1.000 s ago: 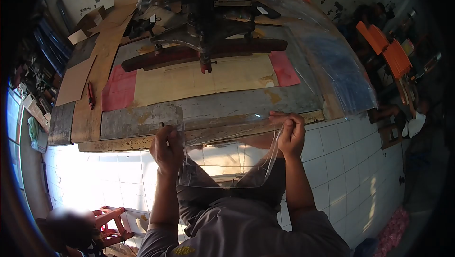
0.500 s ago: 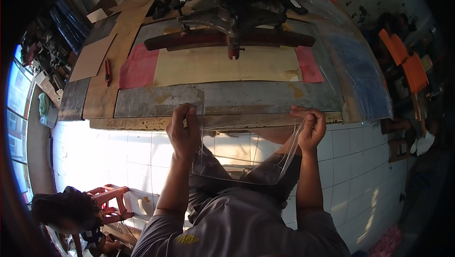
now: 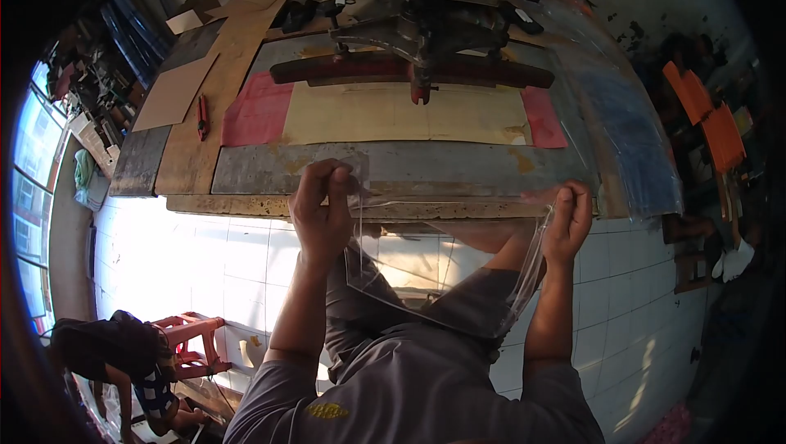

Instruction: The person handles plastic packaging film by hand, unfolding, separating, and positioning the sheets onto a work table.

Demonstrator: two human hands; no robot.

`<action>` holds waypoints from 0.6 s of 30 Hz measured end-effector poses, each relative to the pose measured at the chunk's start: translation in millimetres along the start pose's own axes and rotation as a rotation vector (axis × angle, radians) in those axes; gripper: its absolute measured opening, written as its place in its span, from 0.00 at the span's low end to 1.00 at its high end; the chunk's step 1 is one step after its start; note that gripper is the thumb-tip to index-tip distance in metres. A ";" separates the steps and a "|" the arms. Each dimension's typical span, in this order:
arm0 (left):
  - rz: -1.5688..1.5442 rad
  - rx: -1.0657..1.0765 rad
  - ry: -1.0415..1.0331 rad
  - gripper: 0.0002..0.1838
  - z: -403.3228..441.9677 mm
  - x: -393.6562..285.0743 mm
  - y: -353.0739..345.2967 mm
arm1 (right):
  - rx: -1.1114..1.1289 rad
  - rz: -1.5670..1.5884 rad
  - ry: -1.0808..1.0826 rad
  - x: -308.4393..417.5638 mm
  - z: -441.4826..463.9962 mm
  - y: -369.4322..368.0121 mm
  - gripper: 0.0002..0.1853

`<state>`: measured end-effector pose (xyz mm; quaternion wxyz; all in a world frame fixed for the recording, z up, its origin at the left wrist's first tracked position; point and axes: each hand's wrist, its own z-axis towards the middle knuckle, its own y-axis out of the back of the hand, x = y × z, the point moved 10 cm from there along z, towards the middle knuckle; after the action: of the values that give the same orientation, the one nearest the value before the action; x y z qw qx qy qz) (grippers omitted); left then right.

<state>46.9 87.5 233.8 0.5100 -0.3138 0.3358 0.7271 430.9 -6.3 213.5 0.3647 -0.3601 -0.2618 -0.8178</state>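
A clear plastic sheet (image 3: pixel 434 272) hangs between my two hands above my lap, in front of the table edge. My left hand (image 3: pixel 322 202) pinches its upper left corner, fingers closed. My right hand (image 3: pixel 568 219) grips the upper right corner, where the plastic is folded and creased. Beyond the hands, a cream sheet (image 3: pixel 401 116) with a pink piece (image 3: pixel 258 108) at its left end and another pink piece (image 3: pixel 543 118) at its right lies on the grey board (image 3: pixel 278 167). Over it stands a dark metal press with a long bar (image 3: pixel 327 73).
A red cutter (image 3: pixel 203 118) and brown cardboard (image 3: pixel 176 93) lie on the table's left side. Clear plastic sheeting (image 3: pixel 634 133) covers its right side. A person (image 3: pixel 119 354) is beside a pink stool (image 3: pixel 192 337) at lower left. Orange pieces (image 3: pixel 704 112) are at far right.
The view has shifted, so the table appears farther right. My hands have moved slightly apart, and the plastic sheet now hangs more tilted, its lower right side lower.
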 end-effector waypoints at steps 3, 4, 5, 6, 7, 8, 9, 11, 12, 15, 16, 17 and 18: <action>0.017 0.044 0.023 0.06 4.0 -0.3 -0.2 | 0.066 -0.017 -0.062 12.3 8.5 -6.5 0.11; 0.012 0.065 0.062 0.06 4.5 2.7 -1.7 | 0.076 -0.008 -0.112 11.0 9.5 -7.9 0.11; 0.010 0.083 0.103 0.07 4.0 5.6 -3.0 | 0.090 0.003 -0.163 8.7 9.1 -9.4 0.11; 0.009 0.100 0.145 0.08 3.0 8.8 -3.7 | 0.106 0.015 -0.215 4.3 7.2 -12.0 0.11; 0.000 0.114 0.172 0.08 1.8 13.4 -4.4 | 0.114 0.079 -0.281 -2.7 3.8 -15.0 0.12; -0.013 0.128 0.199 0.08 -0.2 20.1 -7.0 | 0.120 0.140 -0.347 -9.7 0.1 -16.9 0.12; -0.028 0.143 0.225 0.09 -1.9 24.5 -10.0 | 0.126 0.199 -0.413 -16.6 -2.8 -19.0 0.12; -0.037 0.159 0.322 0.11 -5.6 31.7 -13.3 | 0.098 0.115 -0.420 -23.6 -3.2 -16.1 0.13; -0.034 0.168 0.359 0.11 -6.7 33.9 -14.7 | 0.104 0.101 -0.432 -26.1 -3.2 -15.5 0.14; -0.053 0.163 0.386 0.12 -8.7 39.7 -16.4 | 0.094 0.104 -0.480 -31.5 -3.7 -16.7 0.15; -0.064 0.157 0.381 0.13 -8.7 40.7 -16.4 | 0.086 0.112 -0.498 -33.0 -3.9 -16.9 0.15; -0.070 0.153 0.392 0.12 -8.5 41.5 -15.9 | 0.079 0.100 -0.494 -31.6 -3.1 -16.8 0.15; -0.076 0.148 0.403 0.11 -8.2 41.9 -15.5 | 0.073 0.087 -0.490 -29.0 -2.1 -17.1 0.15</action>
<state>50.7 107.1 193.1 0.4813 -0.4269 0.4713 0.6033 430.4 14.3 186.7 0.3378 -0.5450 -0.3559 -0.6798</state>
